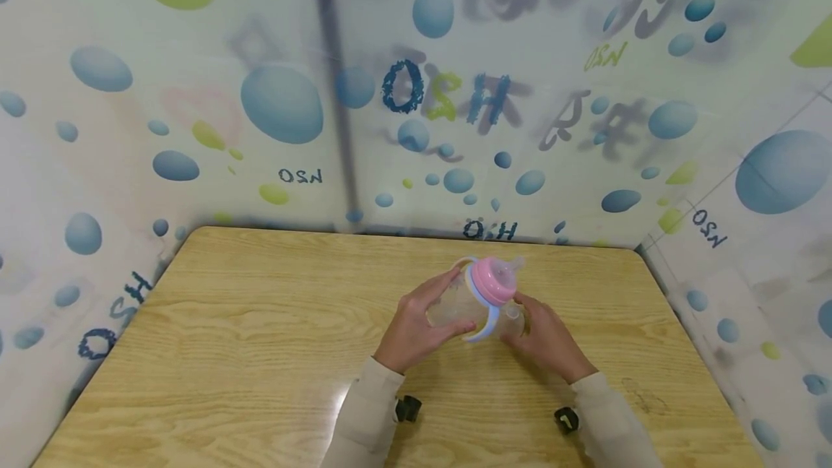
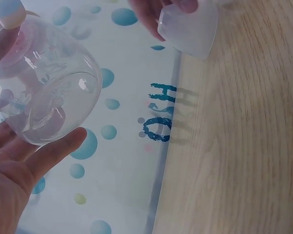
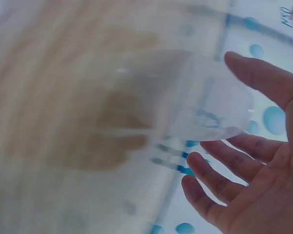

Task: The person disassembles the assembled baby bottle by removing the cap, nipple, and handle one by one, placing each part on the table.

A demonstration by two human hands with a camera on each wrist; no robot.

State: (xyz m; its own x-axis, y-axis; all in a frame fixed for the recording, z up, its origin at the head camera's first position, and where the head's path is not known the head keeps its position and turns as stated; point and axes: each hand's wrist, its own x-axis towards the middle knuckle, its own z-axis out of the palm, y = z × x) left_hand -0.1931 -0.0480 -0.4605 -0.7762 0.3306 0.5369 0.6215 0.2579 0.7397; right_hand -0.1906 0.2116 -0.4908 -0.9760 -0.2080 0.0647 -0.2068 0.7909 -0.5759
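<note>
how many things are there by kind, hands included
baby bottle with pink collar: 1
translucent cap: 1
hands: 2, left hand and right hand
wooden table: 1
total: 5

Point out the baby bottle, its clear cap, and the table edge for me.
baby bottle [image 1: 492, 282]: head view, on the pink collar.
clear cap [image 2: 189, 27]: left wrist view, on the cap's side wall.
table [image 1: 260, 352]: head view, on bare wood left of the hands.
</note>
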